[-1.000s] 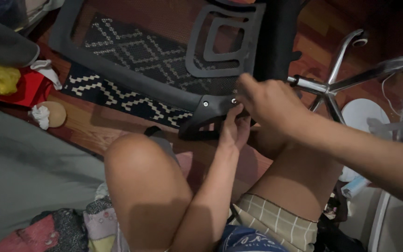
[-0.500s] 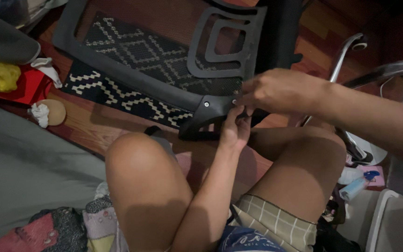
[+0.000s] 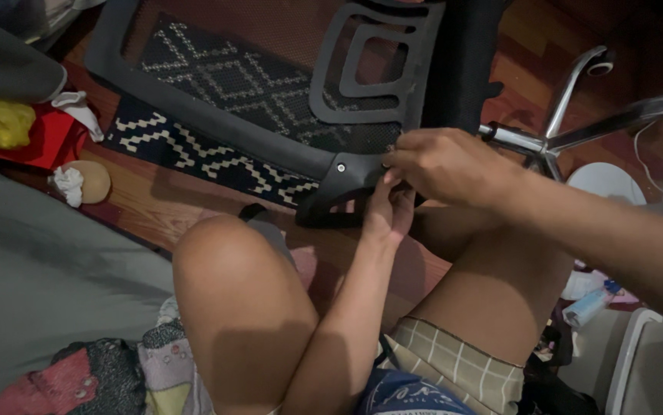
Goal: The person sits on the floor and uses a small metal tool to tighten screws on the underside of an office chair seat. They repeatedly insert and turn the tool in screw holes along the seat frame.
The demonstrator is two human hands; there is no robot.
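Black mesh chair back (image 3: 270,84) lies flat on the floor, its plastic bracket (image 3: 343,188) just past the knees: rigid frame, probably bulky but light, mesh soft, so hold by frame or bracket. Left hand (image 3: 387,211) is pressed to the bracket edge; right hand (image 3: 443,165) pinches there, grip contents hidden. Chrome chair base (image 3: 570,131) right, patterned rug (image 3: 185,154) underneath.

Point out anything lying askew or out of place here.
The black mesh chair back lies flat on the floor, detached from the chrome star base, which lies tipped beside it. Both hands work at its black bracket.
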